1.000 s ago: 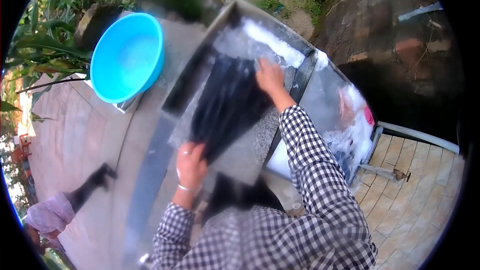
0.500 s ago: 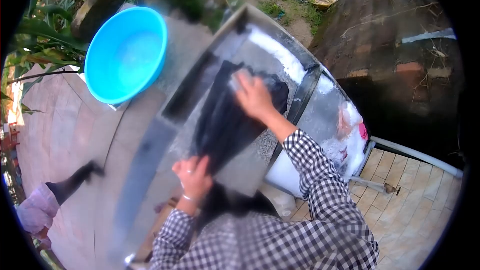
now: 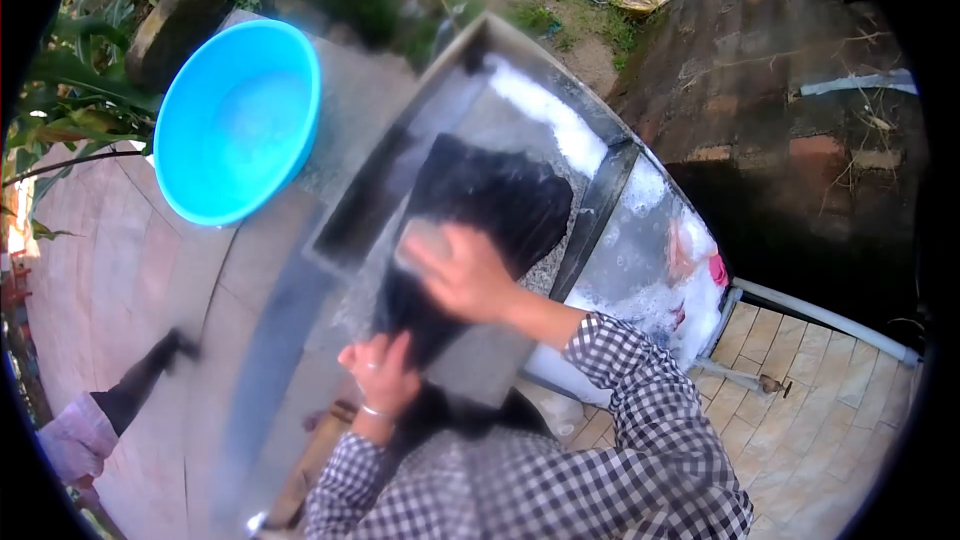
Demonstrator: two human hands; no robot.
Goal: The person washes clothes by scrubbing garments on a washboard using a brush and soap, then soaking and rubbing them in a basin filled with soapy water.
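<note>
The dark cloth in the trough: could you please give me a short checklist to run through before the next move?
1. Dark cloth free of folds: not ok, creases show towards its right side.
2. Left hand at the cloth's near end: ok; firmness of its hold, cannot tell.
3. Right hand holding the pale object over the cloth: ok; what the object is, cannot tell.
4. White suds within the trough: ok, along the far wall.
5. Tap shut: cannot tell.
</note>
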